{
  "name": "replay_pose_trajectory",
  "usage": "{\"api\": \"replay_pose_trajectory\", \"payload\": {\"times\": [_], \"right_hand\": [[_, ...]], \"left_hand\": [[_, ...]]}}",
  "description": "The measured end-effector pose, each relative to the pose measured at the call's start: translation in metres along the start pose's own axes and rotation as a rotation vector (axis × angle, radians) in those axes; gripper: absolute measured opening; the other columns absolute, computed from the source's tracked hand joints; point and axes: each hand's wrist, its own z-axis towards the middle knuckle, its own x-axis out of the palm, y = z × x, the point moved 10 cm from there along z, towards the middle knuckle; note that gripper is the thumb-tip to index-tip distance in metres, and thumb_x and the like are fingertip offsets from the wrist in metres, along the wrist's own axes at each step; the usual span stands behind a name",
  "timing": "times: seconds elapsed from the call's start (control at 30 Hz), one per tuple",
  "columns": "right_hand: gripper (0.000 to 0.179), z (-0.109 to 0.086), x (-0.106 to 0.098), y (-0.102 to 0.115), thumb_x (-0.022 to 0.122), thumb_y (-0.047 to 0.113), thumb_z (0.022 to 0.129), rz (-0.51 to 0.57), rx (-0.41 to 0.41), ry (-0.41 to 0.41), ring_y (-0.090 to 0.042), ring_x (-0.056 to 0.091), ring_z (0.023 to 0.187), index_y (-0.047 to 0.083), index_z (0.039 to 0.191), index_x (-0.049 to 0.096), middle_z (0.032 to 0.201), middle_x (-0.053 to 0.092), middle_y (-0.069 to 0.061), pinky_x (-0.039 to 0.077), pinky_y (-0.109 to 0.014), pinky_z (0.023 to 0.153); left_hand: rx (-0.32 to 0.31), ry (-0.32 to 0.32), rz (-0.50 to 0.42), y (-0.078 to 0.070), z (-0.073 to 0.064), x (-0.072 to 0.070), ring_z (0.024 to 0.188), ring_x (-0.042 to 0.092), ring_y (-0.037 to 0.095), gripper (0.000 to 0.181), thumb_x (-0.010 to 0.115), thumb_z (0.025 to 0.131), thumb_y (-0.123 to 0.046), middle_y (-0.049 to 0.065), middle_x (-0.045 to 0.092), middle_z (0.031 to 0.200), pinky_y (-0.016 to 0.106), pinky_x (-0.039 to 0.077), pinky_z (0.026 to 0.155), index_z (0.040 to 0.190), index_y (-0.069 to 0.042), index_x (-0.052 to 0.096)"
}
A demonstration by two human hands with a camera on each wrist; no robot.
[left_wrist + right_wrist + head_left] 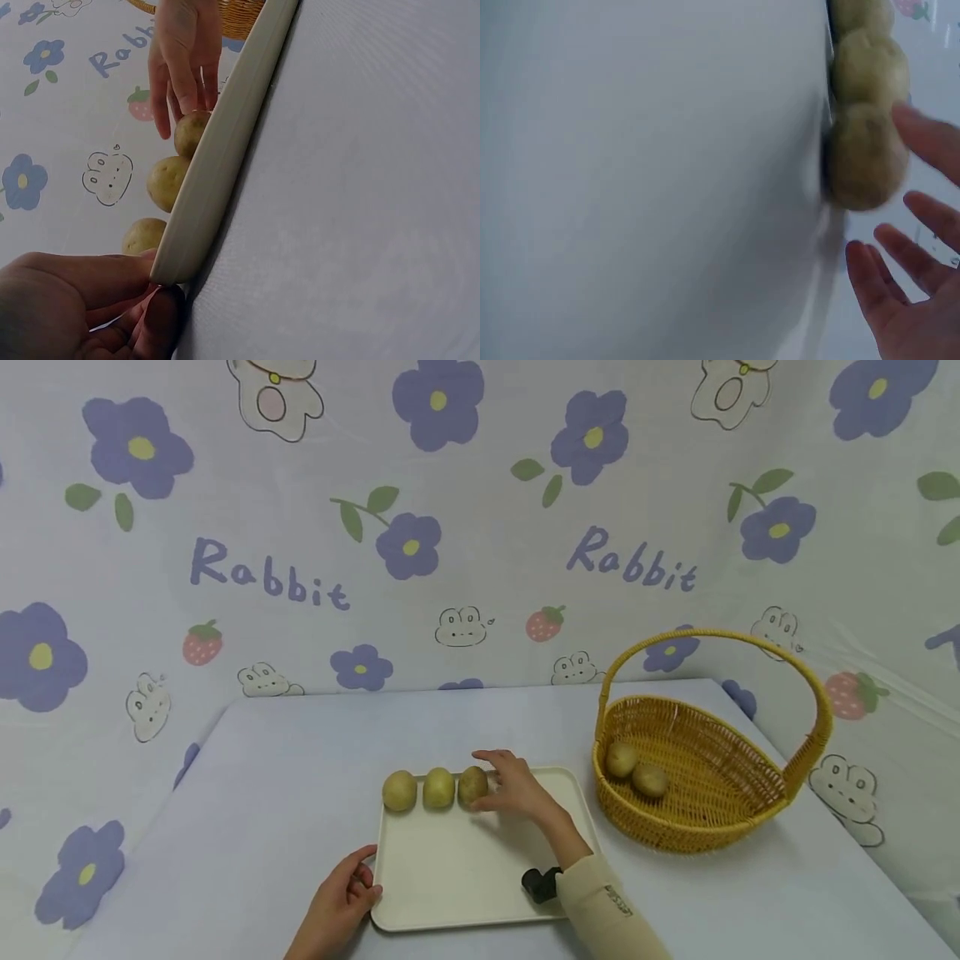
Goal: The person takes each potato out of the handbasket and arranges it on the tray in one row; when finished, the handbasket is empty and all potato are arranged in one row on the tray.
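Three potatoes stand in a row along the far edge of a cream tray [457,877]: a left potato [400,791], a middle potato [438,788] and a right potato [472,787]. My right hand [513,789] is around the right potato with thumb and fingers spread. In the right wrist view, a gap shows between most of the fingers and that potato [864,157]. At the tray's left side my left hand [341,893] pinches the rim, as the left wrist view shows with thumb and fingers on either side of the tray [217,172].
To the right of the tray stands a yellow wicker basket [705,835] with a tall arched handle. Two potatoes [636,770] lie in its left part. A black device [540,885] sits at my right wrist. Behind the white table [262,802] hangs a patterned cloth [480,527].
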Motion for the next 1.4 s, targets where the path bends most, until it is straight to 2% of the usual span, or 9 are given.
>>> {"api": "replay_pose_trajectory", "payload": {"times": [0.13, 0.33, 0.53, 0.7, 0.87, 1.0, 1.1, 1.3, 1.4], "right_hand": [[0.059, -0.010, -0.032, 0.008, 0.076, 0.017, 0.078, 0.056, -0.058, -0.024, -0.037, 0.047, 0.112, 0.005, 0.131, 0.050, 0.132, 0.046, -0.017, 0.043, -0.047, 0.093], [0.047, -0.035, -0.109, 0.005, 0.071, 0.015, 0.083, 0.202, -0.103, -0.125, -0.032, 0.041, 0.121, 0.005, 0.126, 0.054, 0.132, 0.048, -0.014, 0.035, -0.048, 0.101], [0.050, -0.057, -0.190, -0.022, 0.067, 0.026, 0.087, 0.207, 0.033, -0.299, -0.032, 0.047, 0.120, 0.007, 0.130, 0.051, 0.131, 0.048, -0.011, 0.041, -0.041, 0.096], [0.052, -0.065, -0.237, -0.062, 0.062, 0.034, 0.089, 0.179, 0.138, -0.465, -0.032, 0.040, 0.125, 0.005, 0.131, 0.050, 0.134, 0.044, -0.014, 0.038, -0.044, 0.098], [0.045, -0.073, -0.257, -0.094, 0.060, 0.029, 0.092, 0.141, 0.203, -0.610, -0.027, 0.044, 0.119, 0.000, 0.126, 0.053, 0.128, 0.049, -0.017, 0.041, -0.037, 0.095], [0.039, -0.082, -0.262, -0.116, 0.059, 0.026, 0.092, 0.120, 0.264, -0.686, -0.008, 0.050, 0.102, -0.001, 0.121, 0.057, 0.121, 0.055, -0.017, 0.043, -0.021, 0.084], [0.037, -0.090, -0.269, -0.127, 0.059, 0.028, 0.092, 0.110, 0.291, -0.765, -0.001, 0.049, 0.097, 0.000, 0.117, 0.060, 0.116, 0.057, -0.012, 0.043, -0.020, 0.083], [0.031, -0.104, -0.283, -0.146, 0.060, 0.029, 0.091, 0.150, 0.291, -0.913, -0.014, 0.050, 0.108, 0.004, 0.109, 0.065, 0.107, 0.058, 0.000, 0.041, -0.027, 0.093], [0.032, -0.109, -0.281, -0.151, 0.062, 0.030, 0.090, 0.152, 0.273, -0.905, -0.015, 0.051, 0.106, 0.005, 0.108, 0.066, 0.109, 0.060, -0.002, 0.042, -0.029, 0.091]], "left_hand": [[-0.005, 0.001, 0.004, 0.001, 0.000, 0.000, 0.063, 0.044, 0.004, 0.048, 0.065, 0.080, 0.006, 0.004, 0.050, 0.085, 0.019, 0.041, 0.058, 0.126, 0.003, 0.050], [-0.023, -0.021, 0.033, 0.003, -0.002, -0.006, 0.064, 0.045, 0.005, 0.048, 0.065, 0.080, 0.005, 0.003, 0.050, 0.084, 0.020, 0.042, 0.059, 0.126, 0.003, 0.050], [-0.024, -0.032, 0.056, 0.000, -0.002, -0.017, 0.064, 0.045, 0.005, 0.048, 0.065, 0.081, 0.004, 0.003, 0.050, 0.086, 0.020, 0.042, 0.060, 0.127, 0.003, 0.050], [-0.033, -0.041, 0.040, 0.003, -0.002, -0.023, 0.064, 0.045, 0.005, 0.049, 0.065, 0.080, 0.007, 0.003, 0.049, 0.085, 0.020, 0.042, 0.059, 0.126, 0.003, 0.050], [-0.022, -0.032, 0.024, 0.006, -0.001, -0.020, 0.063, 0.045, 0.005, 0.048, 0.065, 0.080, 0.007, 0.003, 0.049, 0.085, 0.020, 0.042, 0.059, 0.126, 0.003, 0.050], [-0.011, -0.023, 0.003, 0.005, 0.001, -0.014, 0.062, 0.045, 0.004, 0.047, 0.064, 0.080, 0.008, 0.003, 0.049, 0.084, 0.020, 0.042, 0.058, 0.126, 0.004, 0.050], [-0.012, -0.016, 0.012, 0.004, 0.002, -0.010, 0.062, 0.045, 0.004, 0.047, 0.064, 0.081, 0.007, 0.002, 0.049, 0.084, 0.020, 0.041, 0.058, 0.125, 0.004, 0.051], [-0.019, 0.000, 0.013, 0.004, 0.001, -0.001, 0.063, 0.044, 0.005, 0.048, 0.065, 0.081, 0.004, 0.002, 0.050, 0.086, 0.020, 0.041, 0.058, 0.127, 0.002, 0.050], [-0.030, 0.013, -0.001, 0.006, 0.000, 0.003, 0.063, 0.044, 0.005, 0.049, 0.065, 0.082, 0.003, 0.002, 0.050, 0.086, 0.020, 0.041, 0.058, 0.128, 0.002, 0.050]]}}
